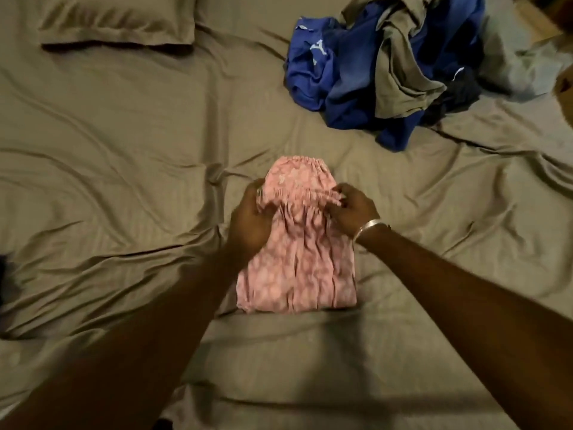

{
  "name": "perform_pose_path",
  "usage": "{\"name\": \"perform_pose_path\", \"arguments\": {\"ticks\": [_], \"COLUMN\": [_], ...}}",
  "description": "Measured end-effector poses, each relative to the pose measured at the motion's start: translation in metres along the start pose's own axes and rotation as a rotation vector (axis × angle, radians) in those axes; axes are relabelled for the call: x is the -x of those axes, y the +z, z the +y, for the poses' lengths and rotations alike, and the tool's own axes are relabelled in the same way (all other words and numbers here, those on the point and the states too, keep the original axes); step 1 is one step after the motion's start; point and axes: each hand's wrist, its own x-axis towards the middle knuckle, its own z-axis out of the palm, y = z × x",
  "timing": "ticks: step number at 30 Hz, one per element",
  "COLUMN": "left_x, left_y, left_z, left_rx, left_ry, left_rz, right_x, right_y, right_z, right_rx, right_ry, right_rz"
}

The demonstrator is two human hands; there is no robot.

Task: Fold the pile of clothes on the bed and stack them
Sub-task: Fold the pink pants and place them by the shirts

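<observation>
Folding pink patterned cloth garment (297, 243) on bed.
My left hand (249, 218) and right hand (353, 209) pinch its gathered edge, one at each side.

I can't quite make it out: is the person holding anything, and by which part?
Both hands hold the pink garment: the left hand and right hand pinch its gathered band, one at each side.

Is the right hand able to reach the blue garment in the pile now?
Probably not right away: the right hand is pinching the pink garment. Nothing lies between it and the blue garment, but it must let go first.
</observation>
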Motion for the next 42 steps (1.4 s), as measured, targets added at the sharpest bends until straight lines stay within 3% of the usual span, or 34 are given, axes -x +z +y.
{"name": "perform_pose_path", "arguments": {"ticks": [4, 8, 11, 14, 17, 20, 22, 27, 31, 35, 37, 39, 41, 42], "left_x": [-0.069, -0.031, 0.035, 0.067, 0.063, 0.066, 0.083, 0.151, 0.159, 0.103, 0.069, 0.043, 0.030, 0.031], "left_y": [0.004, 0.009, 0.019, 0.028, 0.027, 0.020, 0.011, -0.018, -0.028, -0.035, -0.033, -0.023, -0.009, -0.001], "left_z": [-0.001, -0.044, -0.076, -0.098, -0.104, -0.090, -0.080, -0.075, -0.055, -0.023, -0.017, -0.018, -0.026, -0.034], "left_rx": [0.057, -0.146, -0.375, -0.472, -0.440, -0.231, -0.009, 0.100, 0.260, 0.873, 1.032, 0.978, 0.708, 0.455], "left_ry": [-0.132, -0.147, -0.285, -0.335, -0.345, -0.325, -0.333, -0.672, -0.884, -1.067, -0.992, -0.884, -0.750, -0.649], "left_rz": [0.095, 0.253, 0.203, 0.102, 0.049, 0.020, -0.006, -0.122, -0.084, 0.025, 0.047, 0.053, 0.131, 0.190], "right_x": [-0.066, -0.041, 0.024, 0.079, 0.092, 0.097, 0.116, 0.192, 0.204, 0.154, 0.115, 0.083, 0.061, 0.055], "right_y": [0.008, 0.022, 0.050, 0.077, 0.086, 0.078, 0.069, 0.055, 0.032, 0.020, 0.021, 0.019, 0.023, 0.027], "right_z": [-0.008, 0.021, 0.051, 0.069, 0.079, 0.069, 0.060, 0.060, 0.044, 0.021, 0.014, 0.009, 0.012, 0.018], "right_rx": [-0.041, 0.098, 0.191, 0.332, 0.184, -0.160, -0.260, -0.436, -0.612, -0.878, -1.034, -1.115, -1.078, -0.930], "right_ry": [0.091, 0.160, 0.361, 0.540, 0.589, 0.464, 0.425, 0.784, 0.838, 0.796, 0.798, 0.798, 0.768, 0.732], "right_rz": [0.011, 0.153, 0.280, 0.231, 0.206, 0.253, 0.274, 0.181, 0.214, 0.228, 0.220, 0.166, 0.175, 0.208]}}
